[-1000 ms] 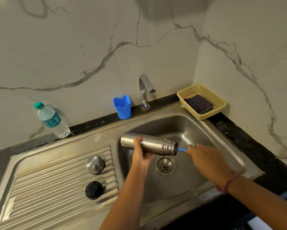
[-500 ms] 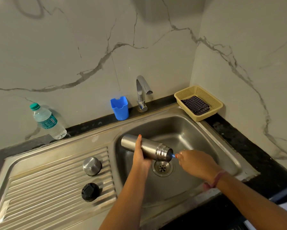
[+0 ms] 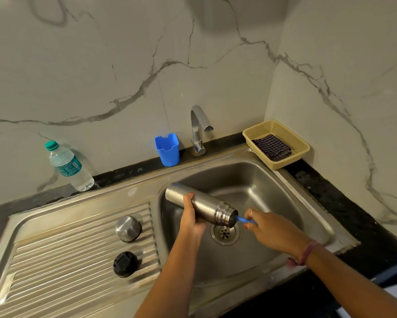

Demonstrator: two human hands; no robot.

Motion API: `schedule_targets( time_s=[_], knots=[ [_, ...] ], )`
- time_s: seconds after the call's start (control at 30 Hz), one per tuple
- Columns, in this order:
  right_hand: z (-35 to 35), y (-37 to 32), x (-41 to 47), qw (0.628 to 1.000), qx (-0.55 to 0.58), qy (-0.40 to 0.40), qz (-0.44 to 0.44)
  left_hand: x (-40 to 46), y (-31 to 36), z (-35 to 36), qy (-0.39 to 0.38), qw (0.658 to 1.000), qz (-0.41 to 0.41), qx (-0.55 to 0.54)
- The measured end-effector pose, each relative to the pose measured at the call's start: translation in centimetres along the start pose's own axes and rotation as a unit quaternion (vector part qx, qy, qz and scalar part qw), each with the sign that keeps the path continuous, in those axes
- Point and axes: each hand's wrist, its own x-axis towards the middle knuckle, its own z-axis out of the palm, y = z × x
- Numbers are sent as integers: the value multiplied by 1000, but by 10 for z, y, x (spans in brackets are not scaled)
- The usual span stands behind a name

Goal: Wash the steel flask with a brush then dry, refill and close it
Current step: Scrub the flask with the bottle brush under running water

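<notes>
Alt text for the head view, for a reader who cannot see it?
Over a steel sink, the left hand holds a steel flask sideways while the right hand works a blue brush handle in its mouth. Two caps lie on the drainboard.

Over the sink (image 3: 291, 191), left hand (image 3: 191, 218) grips the flask (image 3: 202, 206); right hand (image 3: 269, 228) holds the brush (image 3: 244, 219) in its mouth.

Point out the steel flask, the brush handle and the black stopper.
steel flask (image 3: 204, 206), head view, on its bare side wall near the neck.
brush handle (image 3: 242, 219), head view, on the blue stretch between the flask's mouth and the right hand.
black stopper (image 3: 125, 263), head view, on its top face.
</notes>
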Motion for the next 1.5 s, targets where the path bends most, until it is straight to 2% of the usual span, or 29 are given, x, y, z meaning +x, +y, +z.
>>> schedule_targets(
  time_s=[0.2, 0.37, 0.43, 0.53, 0.6, 0.7, 0.8, 0.97, 1.07, 1.33, 1.5],
  knots=[
    [-16, 14, -12, 995, -70, 77, -11, -1, 6, -1, -34, 999, -31, 5],
    [-7, 4, 1, 970, -209, 121, -23, -10, -1, 6, -43, 999, -24, -10],
    [-2, -1, 2, 977, -183, 107, -19, -9, 1, 6, -35, 999, -11, -16],
    [-8, 0, -6, 997, -59, 44, -8, -1, 6, 2, -28, 999, 10, -19],
    [-21, 5, -9, 1000, 16, -4, 18, -1, 7, 2, -30, 999, 18, -28],
    [-36, 8, -7, 996, 63, -43, 43, -2, 5, 2, -39, 999, 7, -31],
    [-29, -3, 1, 996, 63, -36, 44, -4, 1, 5, -42, 999, -8, -25],
    [-16, -11, -11, 998, -47, 38, 6, -1, 7, 3, -51, 999, 5, -15],
    [-27, -2, -15, 997, -69, 44, 17, 0, 9, 0, -69, 997, -8, -21],
    [-19, -14, 2, 993, 95, -36, 61, -6, 1, 6, -58, 998, -2, -30],
    [-36, -4, -13, 992, 95, -50, 67, 0, 4, 2, -54, 997, -16, -61]
  ],
)
